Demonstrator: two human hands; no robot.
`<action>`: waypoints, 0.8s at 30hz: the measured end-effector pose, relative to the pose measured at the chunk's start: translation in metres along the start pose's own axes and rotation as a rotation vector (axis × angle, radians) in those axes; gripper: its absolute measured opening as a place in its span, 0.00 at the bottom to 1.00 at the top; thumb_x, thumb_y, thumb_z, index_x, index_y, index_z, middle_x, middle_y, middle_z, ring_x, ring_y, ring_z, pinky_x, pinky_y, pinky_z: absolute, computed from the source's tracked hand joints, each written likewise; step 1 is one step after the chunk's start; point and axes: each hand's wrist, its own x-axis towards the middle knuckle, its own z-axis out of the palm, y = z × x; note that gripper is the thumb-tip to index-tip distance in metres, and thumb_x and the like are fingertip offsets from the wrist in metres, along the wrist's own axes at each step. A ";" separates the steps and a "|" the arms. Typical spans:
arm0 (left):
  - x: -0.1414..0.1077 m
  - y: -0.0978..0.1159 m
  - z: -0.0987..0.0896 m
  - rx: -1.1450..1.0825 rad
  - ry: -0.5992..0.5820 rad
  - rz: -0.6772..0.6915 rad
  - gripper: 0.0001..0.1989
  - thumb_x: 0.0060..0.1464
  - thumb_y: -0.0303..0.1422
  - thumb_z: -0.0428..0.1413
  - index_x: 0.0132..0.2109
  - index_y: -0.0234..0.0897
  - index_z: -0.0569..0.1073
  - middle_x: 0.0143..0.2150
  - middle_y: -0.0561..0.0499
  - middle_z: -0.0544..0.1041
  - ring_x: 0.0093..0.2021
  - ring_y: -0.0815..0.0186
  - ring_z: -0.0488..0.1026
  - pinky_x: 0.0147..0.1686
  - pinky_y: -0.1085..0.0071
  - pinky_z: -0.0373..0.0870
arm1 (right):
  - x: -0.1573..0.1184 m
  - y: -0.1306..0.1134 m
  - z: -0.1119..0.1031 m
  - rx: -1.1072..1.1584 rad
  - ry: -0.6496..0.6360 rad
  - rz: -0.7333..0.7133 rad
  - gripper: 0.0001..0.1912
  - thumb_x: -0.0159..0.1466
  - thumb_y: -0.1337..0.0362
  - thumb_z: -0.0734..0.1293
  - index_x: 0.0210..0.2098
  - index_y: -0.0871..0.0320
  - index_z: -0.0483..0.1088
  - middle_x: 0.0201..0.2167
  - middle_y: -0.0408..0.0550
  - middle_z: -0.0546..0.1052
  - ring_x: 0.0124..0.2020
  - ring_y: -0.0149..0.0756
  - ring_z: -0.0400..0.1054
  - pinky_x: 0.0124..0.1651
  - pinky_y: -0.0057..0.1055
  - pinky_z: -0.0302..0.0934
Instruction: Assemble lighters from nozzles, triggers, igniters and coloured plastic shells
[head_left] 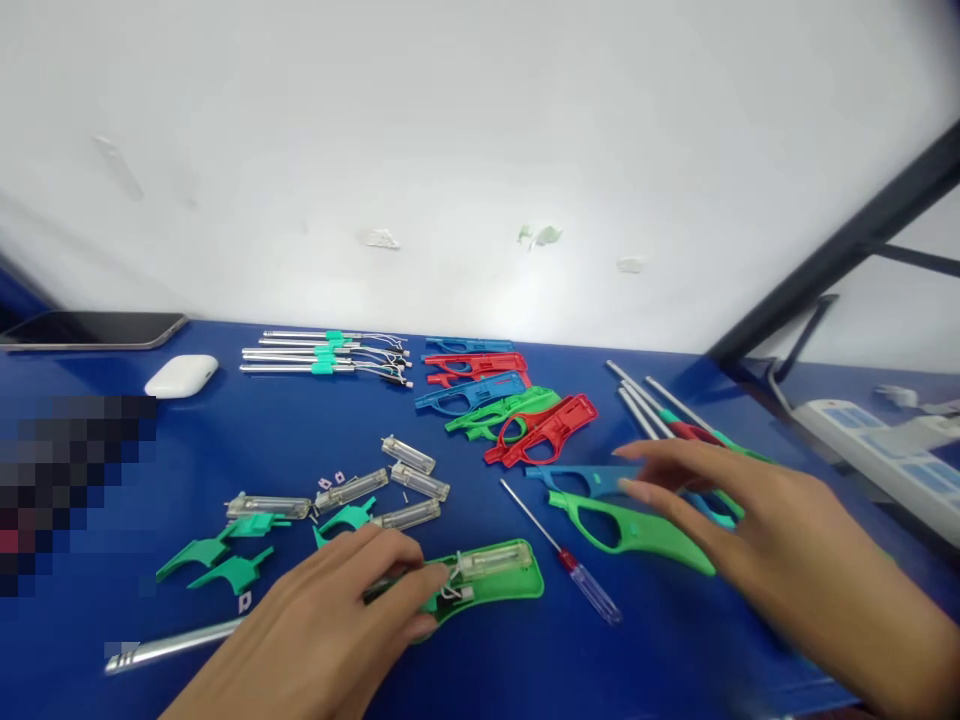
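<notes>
In the head view, my left hand (337,610) is closed over a green lighter half-shell (510,585) lying on the blue table. A clear fuel tank (495,562) and thin white wires sit in that shell, and a metal tube (176,643) sticks out on the left. My fingers hide the shell's middle. My right hand (720,510) is open, thumb and forefinger apart, over the handle end of a blue lighter half-shell (574,480); whether they touch it I cannot tell. Just in front of it lies another green half-shell (637,535). A screwdriver (574,575) with a red and clear handle rests between my hands.
Several clear tanks (409,515) and green triggers (234,570) lie at left. Behind are metal tubes with wires (300,368) and red, blue and green half-shells (551,430). Lighters with metal tubes (637,395), a power strip (862,440), a white earbud case (182,376) and a phone (94,330) flank them.
</notes>
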 end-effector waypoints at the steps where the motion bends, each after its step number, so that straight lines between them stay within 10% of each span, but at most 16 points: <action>1: -0.001 -0.001 -0.001 -0.008 -0.013 -0.018 0.14 0.77 0.35 0.47 0.54 0.46 0.78 0.47 0.51 0.82 0.43 0.64 0.83 0.41 0.72 0.80 | -0.003 0.008 -0.003 0.006 -0.024 0.026 0.20 0.70 0.43 0.67 0.51 0.45 0.81 0.43 0.44 0.87 0.39 0.49 0.84 0.39 0.40 0.77; 9: -0.004 -0.009 -0.036 0.104 0.199 -0.195 0.15 0.74 0.41 0.50 0.54 0.46 0.81 0.57 0.43 0.75 0.35 0.66 0.83 0.25 0.78 0.78 | -0.018 0.034 0.012 0.195 -0.255 0.241 0.20 0.58 0.58 0.73 0.51 0.45 0.82 0.47 0.46 0.85 0.47 0.46 0.81 0.47 0.36 0.76; 16: -0.022 -0.028 -0.059 0.069 0.137 -0.564 0.21 0.69 0.49 0.52 0.63 0.52 0.74 0.69 0.44 0.64 0.26 0.71 0.80 0.19 0.77 0.74 | 0.004 0.039 0.035 0.188 -0.380 0.308 0.16 0.45 0.61 0.77 0.36 0.50 0.81 0.34 0.43 0.81 0.32 0.40 0.75 0.31 0.29 0.67; 24: -0.012 -0.012 -0.064 0.072 0.242 -0.492 0.16 0.70 0.46 0.52 0.58 0.51 0.77 0.63 0.45 0.68 0.21 0.76 0.76 0.16 0.78 0.71 | 0.003 0.039 0.032 0.091 -0.387 0.304 0.12 0.47 0.56 0.77 0.32 0.49 0.80 0.31 0.41 0.80 0.29 0.39 0.73 0.30 0.30 0.61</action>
